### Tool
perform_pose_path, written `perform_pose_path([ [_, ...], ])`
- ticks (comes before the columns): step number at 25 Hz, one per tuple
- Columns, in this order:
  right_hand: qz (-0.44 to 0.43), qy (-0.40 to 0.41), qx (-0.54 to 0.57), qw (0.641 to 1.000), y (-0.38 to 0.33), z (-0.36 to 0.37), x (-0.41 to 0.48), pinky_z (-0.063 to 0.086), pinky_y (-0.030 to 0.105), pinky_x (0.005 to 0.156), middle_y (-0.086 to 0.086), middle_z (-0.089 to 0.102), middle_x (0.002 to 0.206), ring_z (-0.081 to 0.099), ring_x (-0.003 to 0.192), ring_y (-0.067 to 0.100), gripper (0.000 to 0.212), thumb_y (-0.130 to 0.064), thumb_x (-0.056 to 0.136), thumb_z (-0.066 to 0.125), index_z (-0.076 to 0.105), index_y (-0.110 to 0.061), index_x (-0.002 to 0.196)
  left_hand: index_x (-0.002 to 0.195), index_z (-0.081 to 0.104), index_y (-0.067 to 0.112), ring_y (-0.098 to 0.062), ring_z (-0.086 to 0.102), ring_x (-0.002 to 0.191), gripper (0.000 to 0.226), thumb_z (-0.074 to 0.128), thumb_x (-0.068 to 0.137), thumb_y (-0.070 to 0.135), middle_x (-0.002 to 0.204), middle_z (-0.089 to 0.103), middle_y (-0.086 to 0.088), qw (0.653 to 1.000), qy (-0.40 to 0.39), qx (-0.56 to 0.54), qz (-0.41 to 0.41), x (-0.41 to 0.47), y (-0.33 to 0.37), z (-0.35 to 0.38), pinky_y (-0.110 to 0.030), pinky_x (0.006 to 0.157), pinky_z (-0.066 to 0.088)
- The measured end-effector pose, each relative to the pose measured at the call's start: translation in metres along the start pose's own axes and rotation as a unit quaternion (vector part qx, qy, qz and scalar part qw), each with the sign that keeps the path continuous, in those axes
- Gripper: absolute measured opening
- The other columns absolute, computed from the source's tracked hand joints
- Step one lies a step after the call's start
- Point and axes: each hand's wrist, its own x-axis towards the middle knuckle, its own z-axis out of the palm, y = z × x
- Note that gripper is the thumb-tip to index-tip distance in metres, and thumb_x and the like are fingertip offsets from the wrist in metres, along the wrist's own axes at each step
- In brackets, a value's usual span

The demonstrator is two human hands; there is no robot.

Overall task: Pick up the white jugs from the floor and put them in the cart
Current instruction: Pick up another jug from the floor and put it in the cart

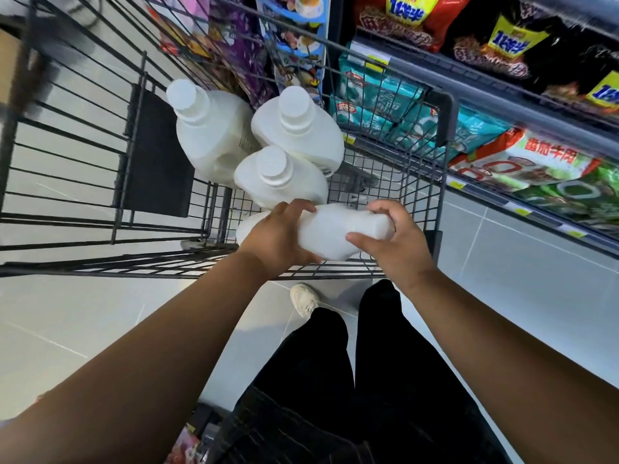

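Both of your hands grip one white jug, which lies sideways between them. Your left hand wraps its left part with the fingers curled over the top. Your right hand clasps its right end, thumb pressed on the near face and fingers hooked over the far edge. The jug is blurred, so you cannot tell which end carries the cap.

Nearer to you than the grip, your black trousers and a pale shoe stand on the grey tiled floor.

Directly beneath your wrists runs the near rim of the wire cart, and the held jug hangs just past that rim, over the basket.

Just beyond your left fingertips, three more white jugs stand upright in the cart with their caps up, crowded together. The closest one sits right next to the held jug. Behind it stand one to the left and one to the right. Left of them a black flap hangs on the wire.

To the right of your right hand and well beyond the cart wall, store shelves hold coloured packets.
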Motion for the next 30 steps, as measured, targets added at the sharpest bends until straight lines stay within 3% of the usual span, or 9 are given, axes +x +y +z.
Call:
perform_pose_path([
  [4,0.022,-0.012,-0.026,0.999,0.012,0.007,0.005,0.040,0.019,0.086,-0.012,0.060,0.113,0.055,0.108,0.011,0.050,-0.019,0.068,0.084,0.054,-0.033,0.107,0.132,0.047,0.022,-0.030,0.054,0.115,0.086,0.092,0.059,0.030,0.131,0.053,-0.010,0.999,-0.039,0.022,-0.011,0.009,-0.007,0.005,-0.035,0.094,0.043],
  [9,0.037,-0.005,-0.037,0.999,0.010,0.018,0.010,0.038,0.010,0.071,-0.019,0.057,0.106,0.055,0.103,0.010,0.044,-0.020,0.070,0.081,0.055,-0.035,0.103,0.134,0.046,0.023,-0.031,0.053,0.113,0.085,0.091,0.061,0.026,0.129,0.050,-0.010,0.998,-0.053,0.024,-0.021,0.014,-0.013,0.000,-0.035,0.093,0.043],
  [14,0.021,0.017,-0.062,0.998,-0.006,0.032,0.007,0.035,0.000,0.058,-0.012,0.058,0.106,0.054,0.090,0.010,0.044,-0.021,0.071,0.081,0.051,-0.036,0.101,0.131,0.048,0.021,-0.032,0.055,0.109,0.086,0.093,0.058,0.024,0.125,0.053,-0.010,0.999,-0.047,0.004,-0.027,0.011,-0.027,-0.012,-0.038,0.094,0.046],
  [16,0.018,0.023,-0.053,0.998,-0.013,0.043,0.005,0.036,0.005,0.068,-0.014,0.057,0.108,0.055,0.095,0.010,0.051,-0.021,0.072,0.080,0.052,-0.036,0.112,0.132,0.048,0.021,-0.030,0.055,0.110,0.085,0.093,0.059,0.025,0.126,0.055,-0.009,0.998,-0.046,0.005,-0.038,0.010,-0.035,-0.017,-0.034,0.093,0.045],
  [20,-0.009,-0.003,-0.059,0.998,-0.025,0.059,0.008,0.045,0.029,0.091,-0.010,0.059,0.118,0.055,0.107,0.014,0.064,-0.026,0.068,0.084,0.054,-0.033,0.124,0.134,0.046,0.025,-0.025,0.056,0.112,0.085,0.091,0.062,0.031,0.128,0.058,-0.004,0.997,-0.044,0.025,-0.062,0.007,-0.046,-0.034,-0.034,0.094,0.046],
  [25,-0.060,-0.052,-0.072,0.994,-0.030,0.082,-0.002,0.050,0.039,0.091,-0.006,0.057,0.116,0.058,0.103,0.017,0.051,-0.026,0.068,0.085,0.061,-0.029,0.113,0.132,0.051,0.028,-0.022,0.054,0.120,0.083,0.092,0.060,0.035,0.132,0.056,-0.001,0.997,-0.016,-0.014,-0.080,-0.012,-0.051,-0.045,-0.036,0.102,0.044],
  [27,-0.064,-0.051,-0.062,0.995,-0.036,0.090,-0.005,0.052,0.040,0.089,-0.010,0.054,0.113,0.060,0.100,0.017,0.046,-0.028,0.069,0.084,0.062,-0.031,0.109,0.125,0.054,0.024,-0.018,0.057,0.115,0.074,0.093,0.061,0.028,0.124,0.060,0.003,0.995,-0.006,-0.057,-0.086,-0.021,-0.054,-0.058,-0.032,0.098,0.044],
  [30,-0.068,-0.062,-0.054,0.994,-0.046,0.097,-0.008,0.052,0.038,0.091,-0.006,0.056,0.123,0.059,0.102,0.017,0.055,-0.029,0.070,0.084,0.059,-0.034,0.119,0.133,0.050,0.023,-0.016,0.054,0.113,0.078,0.091,0.066,0.023,0.121,0.058,0.005,0.986,0.022,-0.122,-0.116,-0.038,-0.056,-0.081,-0.032,0.099,0.043],
])
